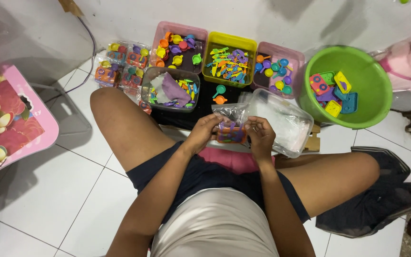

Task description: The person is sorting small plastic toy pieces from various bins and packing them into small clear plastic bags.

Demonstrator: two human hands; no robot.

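Here we sit on the tiled floor [48, 190] with both hands meeting over our lap. Our left hand [204, 132] curls around the left edge of a small clear bag [229, 124], and our right hand [261, 134] pinches its right edge, fingers closed on the plastic. Inside the bag we see a small orange toy tray [230, 135] with purple pieces on it; the bag sits between our hands, just in front of a clear plastic tub [286, 124] that holds more bags.

As we judge it, we are packing a toy set into the bag. To do this well, we keep the mouth of the bag stretched open with both thumbs, hold the tray level so the small pieces do not tip off, and keep the thin plastic from snagging on the tray's corners.

Beyond our hands lie the sorted parts: a pink bin [179, 34] of little cups, a yellow bin [229, 44] of toy utensils, a second pink bin [278, 57] of spoons and a clear bin [167, 90] with mixed bits. A green bucket [357, 66] to the right holds flat coloured trays. Finished packs [120, 64] lie to the left.
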